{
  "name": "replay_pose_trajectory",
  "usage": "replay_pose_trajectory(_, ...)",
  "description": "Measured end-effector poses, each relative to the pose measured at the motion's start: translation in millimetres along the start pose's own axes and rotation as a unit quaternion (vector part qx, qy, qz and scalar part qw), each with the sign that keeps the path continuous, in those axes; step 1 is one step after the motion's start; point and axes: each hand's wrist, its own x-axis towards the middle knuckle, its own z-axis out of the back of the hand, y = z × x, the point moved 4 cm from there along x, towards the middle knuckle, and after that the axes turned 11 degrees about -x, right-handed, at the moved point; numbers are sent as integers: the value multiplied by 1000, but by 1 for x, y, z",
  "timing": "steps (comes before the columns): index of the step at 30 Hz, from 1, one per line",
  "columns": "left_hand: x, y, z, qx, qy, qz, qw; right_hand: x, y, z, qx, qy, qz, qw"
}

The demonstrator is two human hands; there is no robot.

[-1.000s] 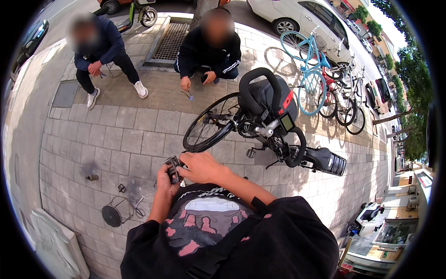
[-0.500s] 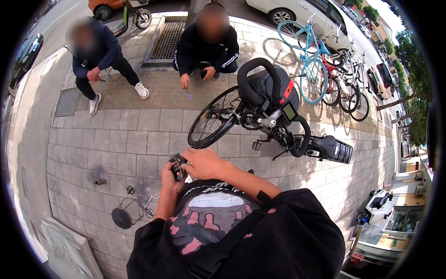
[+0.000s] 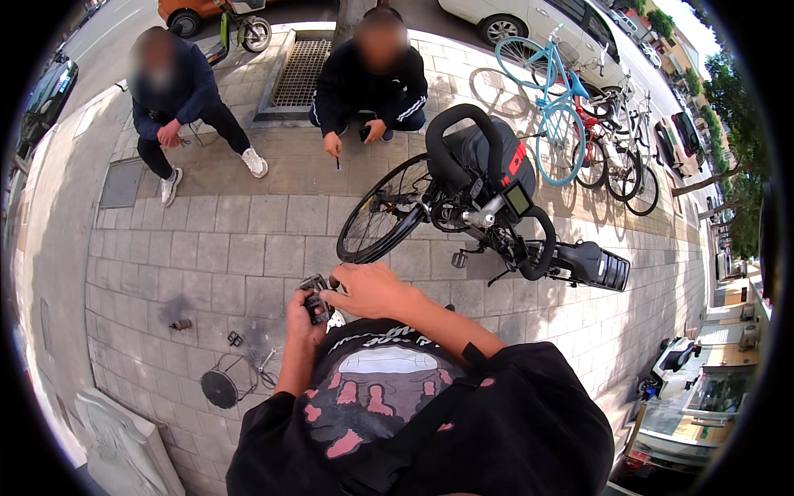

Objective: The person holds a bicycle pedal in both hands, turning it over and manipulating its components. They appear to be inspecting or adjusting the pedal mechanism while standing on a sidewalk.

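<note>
My left hand [image 3: 306,325] is closed around a dark bicycle pedal [image 3: 315,304] with a boxy metal cage, held in front of my shirt. My right hand [image 3: 365,291] comes in from the right with its fingers bent and pressed against the pedal's right side; its fingers cover part of it. Just beyond my hands stands a black bicycle [image 3: 475,211] with padded curved handlebars, a small display and a dark bag at the front. Its front wheel [image 3: 382,211] is the part nearest my hands.
On the paving at left lie a low round stool [image 3: 218,388], a small dark pedal-like piece [image 3: 235,339] and a brownish cylindrical part [image 3: 179,325]. Two people sit or crouch ahead; the crouching person [image 3: 368,83] holds a thin dark stick. Parked bicycles [image 3: 562,132] stand far right.
My right fingers have shifted slightly on the pedal, while my left hand keeps its hold. The crouching person's thin stick now points more downward.
</note>
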Motion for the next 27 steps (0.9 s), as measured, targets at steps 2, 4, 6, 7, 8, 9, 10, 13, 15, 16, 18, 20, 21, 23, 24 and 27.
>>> replay_pose_trajectory(2,3,0,-2,-15,37,3,999,0,-2,-3,-12,-27,44,999)
replay_pose_trajectory(4,-3,-2,6,-12,26,6,1000,-3,6,-11,-3,-47,56,997)
replay_pose_trajectory(6,-3,-2,3,-18,31,-8,999,3,5,-16,-5,-22,24,999)
replay_pose_trajectory(7,-4,-1,-2,-18,33,-9,999,4,2,-20,-5,-8,2,1000)
replay_pose_trajectory(8,-7,-2,-8,-12,54,-7,998,4,-1,-23,-13,-27,-13,999)
replay_pose_trajectory(9,-9,-5,-13,-15,54,-11,998,5,-2,-22,-11,-23,-23,999)
replay_pose_trajectory(10,-11,-7,-16,-14,53,-13,998,5,-3,-18,-6,-20,-35,999)
replay_pose_trajectory(13,-7,-10,-11,3,20,-21,1000,1,-1,-1,-5,-32,-22,999)
replay_pose_trajectory(15,-14,-8,-6,17,-7,-26,999,-8,0,-6,17,-86,32,996)
replay_pose_trajectory(16,-17,-7,-12,-28,2,-12,1000,-6,-1,-6,-6,-36,46,998)
replay_pose_trajectory(18,-27,-4,-22,-25,-11,-12,1000,-4,-2,-13,12,-43,40,998)
replay_pose_trajectory(20,-20,-4,-23,-30,-14,-11,999,0,-5,-20,23,-16,12,1000)
replay_pose_trajectory(21,-15,-2,-20,-27,-9,-10,1000,4,-8,-16,22,18,-11,1000)
replay_pose_trajectory(23,-11,-4,-13,-23,1,-9,1000,-4,-6,-16,30,50,-48,997)
replay_pose_trajectory(24,-10,-4,-16,-22,-11,-6,1000,-8,-8,-7,21,30,-60,998)
replay_pose_trajectory(27,-23,-4,-20,-14,-6,-10,1000,-19,-10,-3,78,-61,-30,995)
